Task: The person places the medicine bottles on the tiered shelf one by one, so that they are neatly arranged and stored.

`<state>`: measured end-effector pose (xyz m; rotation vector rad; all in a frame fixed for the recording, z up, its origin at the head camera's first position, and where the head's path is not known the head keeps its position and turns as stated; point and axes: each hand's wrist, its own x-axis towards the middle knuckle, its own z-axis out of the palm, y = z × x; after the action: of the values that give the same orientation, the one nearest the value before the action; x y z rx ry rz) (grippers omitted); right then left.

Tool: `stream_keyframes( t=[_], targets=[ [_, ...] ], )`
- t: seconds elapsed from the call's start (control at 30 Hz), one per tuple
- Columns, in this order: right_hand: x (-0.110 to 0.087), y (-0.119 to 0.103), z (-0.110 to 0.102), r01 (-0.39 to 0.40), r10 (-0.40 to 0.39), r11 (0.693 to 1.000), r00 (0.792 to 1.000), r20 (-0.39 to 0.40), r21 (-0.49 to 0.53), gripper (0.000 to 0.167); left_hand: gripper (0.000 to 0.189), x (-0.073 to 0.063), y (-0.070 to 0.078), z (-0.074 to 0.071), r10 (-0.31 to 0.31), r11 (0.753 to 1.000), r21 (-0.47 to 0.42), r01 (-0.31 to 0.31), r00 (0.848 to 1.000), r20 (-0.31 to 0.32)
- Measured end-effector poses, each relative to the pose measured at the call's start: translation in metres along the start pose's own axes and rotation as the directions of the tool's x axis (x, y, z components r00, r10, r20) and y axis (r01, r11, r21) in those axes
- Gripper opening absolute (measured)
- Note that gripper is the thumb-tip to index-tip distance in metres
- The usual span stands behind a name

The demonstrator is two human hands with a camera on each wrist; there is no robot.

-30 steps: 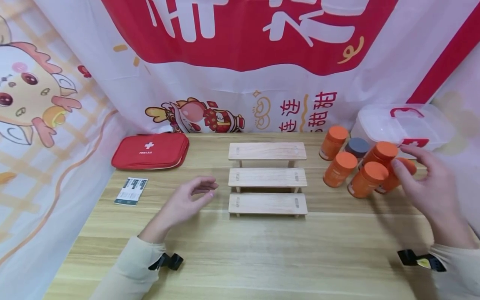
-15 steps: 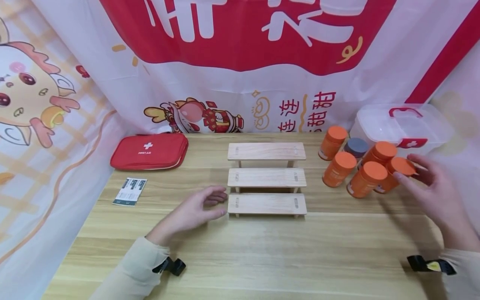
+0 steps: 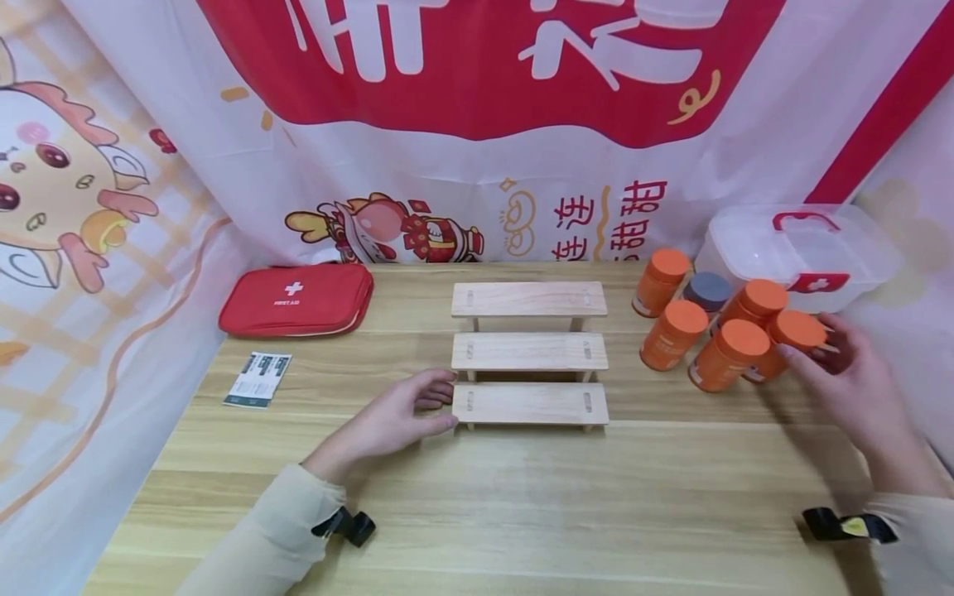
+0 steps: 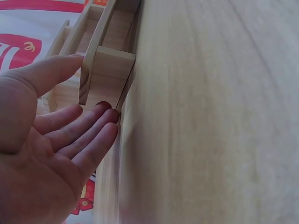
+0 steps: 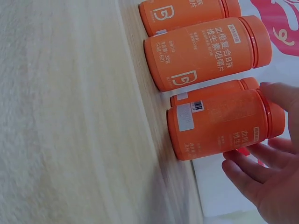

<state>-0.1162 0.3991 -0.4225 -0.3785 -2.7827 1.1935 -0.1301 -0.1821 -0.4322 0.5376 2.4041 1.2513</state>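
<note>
Three pale wooden stepped shelves (image 3: pixel 530 352) stand mid-table. My left hand (image 3: pixel 402 418) is at the left end of the lowest one; in the left wrist view its thumb lies at the board's edge, and the other fingers extend loosely below. To the right stands a cluster of orange pill bottles with orange caps, one lid being grey (image 3: pixel 707 291). Around the rightmost orange bottle (image 5: pixel 219 123) my right hand (image 3: pixel 857 389) is spread, thumb at the cap and fingers on the far side. The fingers look loose, with some standing apart from the bottle.
A clear plastic box (image 3: pixel 805 248) with a red handle stands behind the bottles. At the left lie a red first aid pouch (image 3: pixel 296 301) and a small printed card (image 3: pixel 257 379). Printed cloth (image 3: pixel 477 157) hangs along the back of the wooden table (image 3: pixel 507 505).
My left hand has moved right to the end of the lowest shelf. The right hand has lowered beside the rightmost bottle, its thumb now at the cap. The bottles have not moved.
</note>
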Motion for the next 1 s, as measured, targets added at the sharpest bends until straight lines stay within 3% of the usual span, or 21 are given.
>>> stream_keyframes(
  t=[0.23, 1.0],
  targets=[
    [0.0017, 0.0022, 0.0006, -0.026, 0.027, 0.999, 0.999, 0.02, -0.048, 0.083, 0.06, -0.0001, -0.0001, 0.0007, 0.0, 1.0, -0.002, 0.0, 1.0, -0.002],
    [0.0014, 0.0032, 0.0042, -0.045, 0.042, 0.998, 0.997, -0.058, -0.045, 0.083, 0.058, 0.0003, -0.0007, 0.0006, 0.003, 0.998, 0.063, -0.003, 1.0, -0.006]
  ],
)
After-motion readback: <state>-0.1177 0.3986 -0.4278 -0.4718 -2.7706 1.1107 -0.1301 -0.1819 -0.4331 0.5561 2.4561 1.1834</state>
